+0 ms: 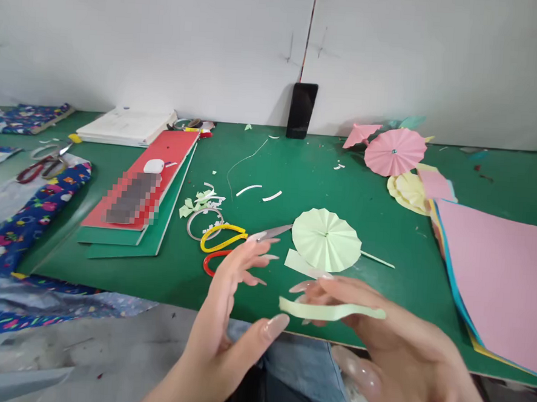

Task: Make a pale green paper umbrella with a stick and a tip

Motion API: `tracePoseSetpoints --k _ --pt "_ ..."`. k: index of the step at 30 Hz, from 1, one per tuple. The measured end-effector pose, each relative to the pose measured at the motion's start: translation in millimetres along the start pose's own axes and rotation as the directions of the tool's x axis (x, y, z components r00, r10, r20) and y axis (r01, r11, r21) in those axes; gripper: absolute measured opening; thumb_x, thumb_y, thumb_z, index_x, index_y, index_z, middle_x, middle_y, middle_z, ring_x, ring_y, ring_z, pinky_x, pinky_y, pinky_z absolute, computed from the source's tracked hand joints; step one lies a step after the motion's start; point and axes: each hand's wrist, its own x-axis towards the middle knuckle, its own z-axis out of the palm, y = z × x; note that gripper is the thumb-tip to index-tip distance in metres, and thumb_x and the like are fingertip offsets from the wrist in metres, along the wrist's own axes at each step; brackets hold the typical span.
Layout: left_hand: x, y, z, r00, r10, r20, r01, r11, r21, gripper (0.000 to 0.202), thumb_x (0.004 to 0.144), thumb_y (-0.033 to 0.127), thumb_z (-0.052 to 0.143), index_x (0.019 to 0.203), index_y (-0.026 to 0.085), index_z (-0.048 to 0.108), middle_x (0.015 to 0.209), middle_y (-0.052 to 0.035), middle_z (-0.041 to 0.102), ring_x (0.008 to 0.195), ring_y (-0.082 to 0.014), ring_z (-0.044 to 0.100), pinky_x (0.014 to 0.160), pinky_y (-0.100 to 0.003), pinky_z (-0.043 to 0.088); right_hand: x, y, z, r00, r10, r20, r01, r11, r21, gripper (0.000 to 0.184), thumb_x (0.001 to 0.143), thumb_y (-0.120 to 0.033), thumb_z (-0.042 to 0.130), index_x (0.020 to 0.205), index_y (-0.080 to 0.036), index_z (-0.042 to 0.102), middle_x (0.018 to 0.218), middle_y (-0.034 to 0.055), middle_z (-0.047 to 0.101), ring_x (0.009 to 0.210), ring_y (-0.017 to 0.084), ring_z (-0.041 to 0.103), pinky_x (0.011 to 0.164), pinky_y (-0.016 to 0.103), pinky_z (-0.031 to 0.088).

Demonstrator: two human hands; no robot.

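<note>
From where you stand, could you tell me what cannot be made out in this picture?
- Red book cover, head view: a blurred patch hides its print.
- Scissors, head view: the left hand covers part of the handles and blades.
- Paper strip, head view: the right hand hides how its fingers grip it.
- Pink sheet, head view: cut off by the right edge.
- Phone screen: dark, nothing readable.

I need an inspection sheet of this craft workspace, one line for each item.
Surface: green mat on the table.
Job's things: light green paper strip; folded green paper umbrella.
Clutter: scissors, paper scraps, coloured paper stack, pink umbrella, red and green boards.
Hands: right hand holds the strip; left hand open, fingers spread.
Cables: nothing seen.
Surroundings: white wall; black phone leaning on it.
</note>
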Motion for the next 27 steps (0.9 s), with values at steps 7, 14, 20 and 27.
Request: tracePoseSetpoints --k 7,14,20,27 --pt "9.1 -6.7 10.0 0.977 -0.197 0.085 0.212 0.942 -0.260 0.047 0.089 0.025 0.057 0.131 0.035 0.037 0.079 0.0024 0.062 0.070 -0.0122 0.061 0.063 -0.023 0.054 -2.4 15.7 11.1 0.975 0.218 0.036 -0.218 0.924 0.315 0.046 0.088 -0.012 0.054 0.126 -0.039 0.053 0.138 0.0012 0.049 0.107 0.017 0.061 0.091 0.030 0.053" --pt "8.2 -16.9 11.5 0.988 -0.148 -0.046 0.146 0.988 -0.038 0.052 0.085 0.016 0.059 0.130 0.031 0.037 0.067 0.0070 0.057 0.057 -0.0085 0.054 0.055 -0.020 0.047 -9.5 34.7 4.5 0.975 0.222 0.007 -0.222 0.973 0.060 0.043 0.090 -0.019 0.053 0.129 -0.037 0.051 0.141 0.0024 0.045 0.123 0.019 0.051 0.096 0.033 0.051" --pt "7.6 -34.4 -1.9 0.999 0.035 0.013 -0.037 0.945 0.325 0.044 0.086 0.013 0.056 0.123 0.032 0.042 0.068 0.0067 0.058 0.061 -0.0101 0.054 0.066 -0.024 0.048 -14.4 66.4 9.4 0.986 0.115 -0.117 -0.156 0.873 -0.461 0.047 0.090 -0.015 0.044 0.136 -0.027 0.045 0.128 0.0081 0.056 0.113 0.018 0.059 0.092 0.032 0.052" --pt "7.5 -35.3 -9.6 0.856 -0.514 -0.053 0.506 0.854 -0.119 0.033 0.085 0.030 0.058 0.113 0.023 0.043 0.059 0.0073 0.051 0.048 -0.0081 0.046 0.048 -0.020 0.038 -27.0 79.2 -3.0 0.967 0.028 -0.252 -0.175 0.794 -0.582 0.039 0.091 -0.012 0.042 0.129 -0.020 0.049 0.112 0.0102 0.066 0.096 0.018 0.067 0.079 0.030 0.057"
